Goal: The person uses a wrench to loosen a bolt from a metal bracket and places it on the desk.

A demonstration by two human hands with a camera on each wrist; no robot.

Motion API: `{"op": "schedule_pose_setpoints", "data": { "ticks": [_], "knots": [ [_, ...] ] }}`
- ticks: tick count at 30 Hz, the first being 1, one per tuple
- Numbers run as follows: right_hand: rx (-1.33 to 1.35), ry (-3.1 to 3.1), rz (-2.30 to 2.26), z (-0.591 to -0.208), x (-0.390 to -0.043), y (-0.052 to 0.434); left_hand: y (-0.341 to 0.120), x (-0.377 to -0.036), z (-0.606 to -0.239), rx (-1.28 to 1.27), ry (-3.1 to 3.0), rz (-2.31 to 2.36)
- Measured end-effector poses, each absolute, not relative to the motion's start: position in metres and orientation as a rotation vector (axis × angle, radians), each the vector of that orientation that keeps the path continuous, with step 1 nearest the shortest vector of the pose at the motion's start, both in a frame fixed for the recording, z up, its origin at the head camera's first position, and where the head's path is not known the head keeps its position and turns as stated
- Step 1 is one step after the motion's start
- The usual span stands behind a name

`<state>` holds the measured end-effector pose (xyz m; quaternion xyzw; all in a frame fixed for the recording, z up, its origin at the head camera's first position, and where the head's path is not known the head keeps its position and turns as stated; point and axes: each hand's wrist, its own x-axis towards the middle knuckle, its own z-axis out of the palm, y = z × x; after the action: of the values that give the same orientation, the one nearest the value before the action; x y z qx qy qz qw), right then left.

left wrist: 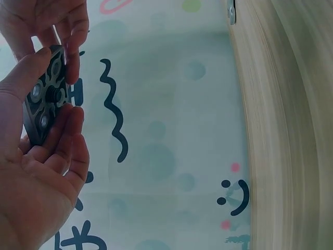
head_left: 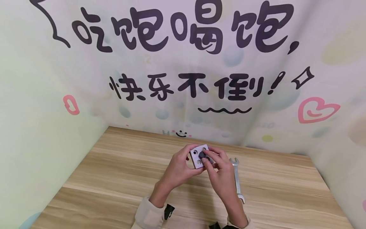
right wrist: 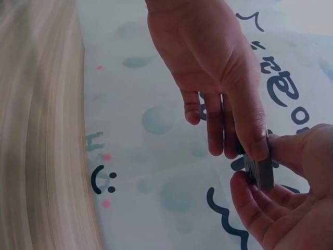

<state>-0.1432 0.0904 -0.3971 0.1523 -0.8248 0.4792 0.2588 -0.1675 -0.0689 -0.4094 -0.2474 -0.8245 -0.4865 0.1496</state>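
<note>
Nearest to me I see two sleeves (head_left: 148,213), one on each arm, coming up from the near edge of the wooden table (head_left: 114,178). I count two hands, one small block and one wrench.

My left hand (head_left: 178,168) is up above the table, palm turned in. Its fingers and thumb are curled round the grey square block (head_left: 198,156) and hold it by the sides. In the left wrist view the block (left wrist: 46,96) sits on those fingers with the thumb on its edge. The block has round holes in its face.

My right hand (head_left: 221,175) is just right of it. Its fingertips (head_left: 206,159) are bent and pinch a small dark round part on the block's face.

One silver wrench (head_left: 237,178) lies flat on the table, just right of my right hand.

Far behind stands a pale wall (head_left: 183,79) with big dark letters and two pink shapes.
</note>
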Motion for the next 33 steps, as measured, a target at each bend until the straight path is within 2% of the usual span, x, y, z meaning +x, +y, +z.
{"op": "schedule_pose_setpoints", "data": {
  "ticks": [6,16,33],
  "knots": [
    [0.437,-2.270,1.270,-0.3963,-0.1416,0.0913,-0.0696,-0.1683,-0.4112,-0.724,-2.355,-1.379],
    [0.321,-2.246,1.423,-0.3962,-0.1421,0.0878,-0.0687,-0.1687,-0.4129,-0.727,-2.346,-1.382],
    [0.277,-2.233,1.324,-0.3972,-0.1421,0.0861,-0.0662,-0.1682,-0.4129,-0.754,-2.336,-1.384]
  ]
}}
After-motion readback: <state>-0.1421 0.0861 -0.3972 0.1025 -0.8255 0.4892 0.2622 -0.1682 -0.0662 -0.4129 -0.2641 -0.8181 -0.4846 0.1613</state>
